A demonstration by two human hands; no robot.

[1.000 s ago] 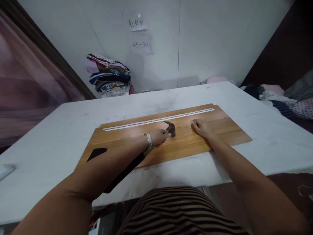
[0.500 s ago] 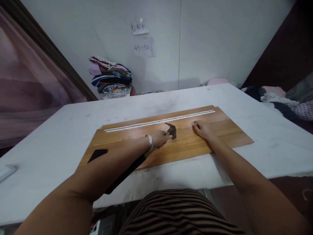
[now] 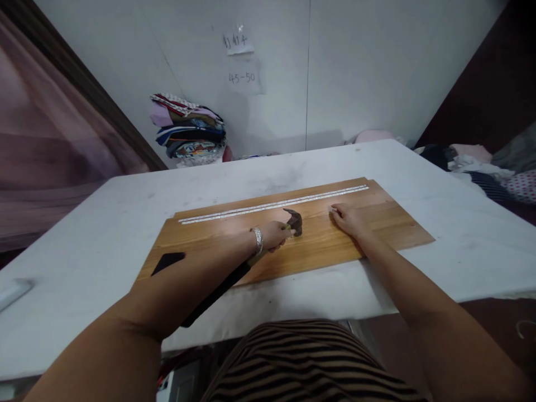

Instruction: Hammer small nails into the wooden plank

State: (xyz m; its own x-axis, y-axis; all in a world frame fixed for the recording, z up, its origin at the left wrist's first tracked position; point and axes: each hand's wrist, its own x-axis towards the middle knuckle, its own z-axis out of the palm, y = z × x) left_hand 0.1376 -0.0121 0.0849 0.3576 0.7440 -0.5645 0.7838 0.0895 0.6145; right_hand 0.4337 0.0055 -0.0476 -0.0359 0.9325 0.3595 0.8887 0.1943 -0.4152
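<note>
My left hand, with a silver bracelet at the wrist, is closed around a claw hammer close below its dark metal head. The hammer's black grip runs back under my forearm. Beneath both hands lies a wooden board with two narrow silvery strips along its far side. To the right of the hammer head, my right hand rests low over the board, thumb and fingers pinched together. Something small and whitish shows at its fingertips, too small to make out.
The board lies on a white-covered table. A black patch shows on the board's left end. Folded cloths are stacked by the wall, and more clothes lie at the right. A white object is at the left edge.
The view has tilted slightly, so the scene sits a little higher. Both hands and the hammer keep nearly the same place over the board.
</note>
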